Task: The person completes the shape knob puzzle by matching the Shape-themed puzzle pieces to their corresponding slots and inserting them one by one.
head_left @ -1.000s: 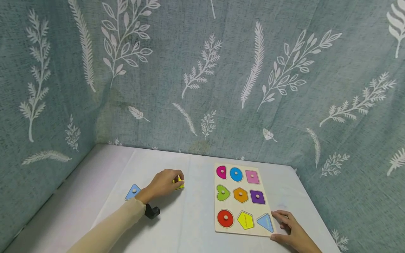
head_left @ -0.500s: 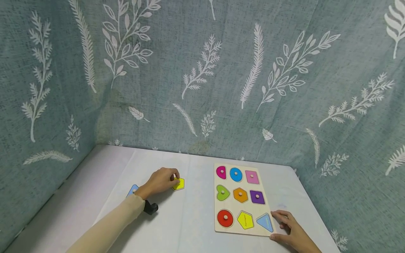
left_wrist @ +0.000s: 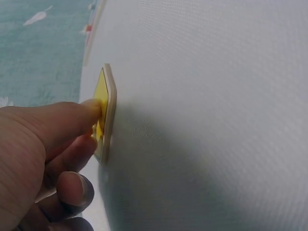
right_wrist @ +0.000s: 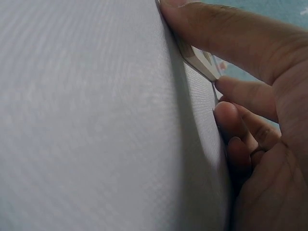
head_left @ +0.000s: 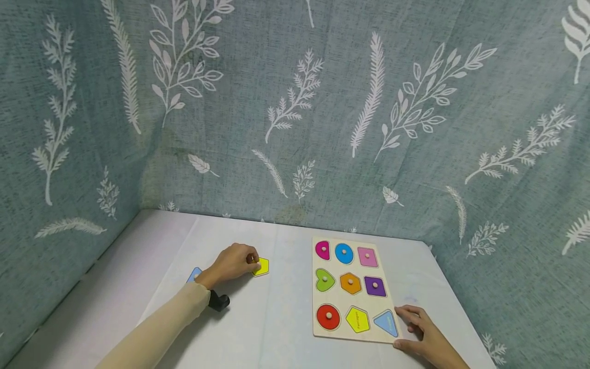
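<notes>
My left hand (head_left: 234, 262) pinches the knob of a yellow puzzle piece (head_left: 263, 267) between thumb and fingertips, left of the board. In the left wrist view the yellow piece (left_wrist: 109, 115) shows its pale wooden edge close over the white cloth, its knob hidden by the fingers. A wooden shape puzzle board (head_left: 318, 329) lies to the right. At its near right corner my right hand (head_left: 426, 334) holds the edges, thumb and index finger either side of the corner. The right wrist view shows that board corner (right_wrist: 204, 67) between thumb and index finger.
A blue triangle piece (head_left: 194, 274) lies partly hidden behind the left wrist. Knobbed pieces sit in the board's upper rows, and a red circle (head_left: 328, 316) in the front row. Beside it are a printed yellow pentagon recess (head_left: 357, 320) and blue triangle recess (head_left: 386, 323) without knobs.
My left hand has drawn slightly left and up, showing more of the yellow piece and covering more of the blue triangle. The right hand and board have stayed put.
</notes>
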{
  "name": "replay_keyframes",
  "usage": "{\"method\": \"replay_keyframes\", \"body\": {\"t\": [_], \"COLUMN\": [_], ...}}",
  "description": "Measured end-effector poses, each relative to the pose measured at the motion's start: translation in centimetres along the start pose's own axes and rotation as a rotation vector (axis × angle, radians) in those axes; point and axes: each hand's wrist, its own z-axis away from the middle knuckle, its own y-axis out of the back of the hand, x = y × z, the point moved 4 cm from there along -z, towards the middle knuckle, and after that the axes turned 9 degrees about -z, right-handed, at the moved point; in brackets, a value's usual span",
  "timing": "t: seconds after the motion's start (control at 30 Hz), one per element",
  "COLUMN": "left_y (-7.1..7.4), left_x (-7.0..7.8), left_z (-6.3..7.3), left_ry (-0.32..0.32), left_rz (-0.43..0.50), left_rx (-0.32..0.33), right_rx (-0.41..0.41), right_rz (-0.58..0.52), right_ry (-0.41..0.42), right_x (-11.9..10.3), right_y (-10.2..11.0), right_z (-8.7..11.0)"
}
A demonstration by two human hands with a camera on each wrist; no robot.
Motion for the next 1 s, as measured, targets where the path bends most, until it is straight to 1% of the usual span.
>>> {"method": "replay_keyframes", "body": {"t": [0.07, 0.27, 0.57, 0.77, 0.93, 1.0], "left_y": [-0.06, -0.07, -0.12, -0.09, 0.02, 0.12], "left_x": [-0.1, -0.13, -0.11, -0.2, -0.02, 0.11], "left_z": [-0.03, -0.07, 0.09, 0.13, 0.19, 0.22], "left_ry": [0.004, -0.013, -0.041, -0.058, -0.096, -0.1], "left_rz": [0.008, 0.03, 0.017, 0.011, 0.011, 0.01], "left_rx": [-0.002, 0.002, -0.012, 0.001, 0.02, 0.027], "right_rx": [-0.004, 0.0, -0.004, 0.009, 0.016, 0.018], "right_rz": [0.002, 0.011, -0.014, -0.007, 0.007, 0.013], "right_ry": [0.002, -0.006, 0.005, 0.007, -0.003, -0.007], "right_x": [-0.06, -0.19, -0.11, 0.03, 0.02, -0.06], "right_y": [0.01, -0.01, 0.0, -0.1, -0.07, -0.04], "right_z": [0.01, 0.04, -0.04, -0.12, -0.13, -0.13]}}
